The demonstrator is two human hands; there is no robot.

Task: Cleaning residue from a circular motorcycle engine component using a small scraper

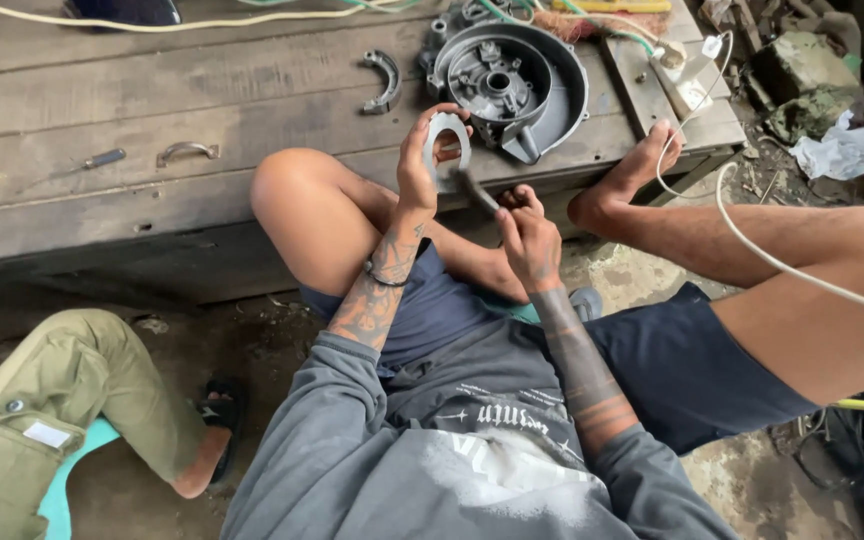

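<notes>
Head view shows the left hand (420, 165) gripping a curved grey brake shoe (447, 135) upright above the knees, just before the table (152, 110) edge; the right hand (527, 240) is closed round a dark tool (474, 190) whose tip meets the shoe's lower end; judged a scraping or cleaning step, calling for a steady hold; a round grey housing (512, 85) and a second shoe (384, 80) lie on the table beyond; a white cable (752, 245) crosses the right leg.
</notes>
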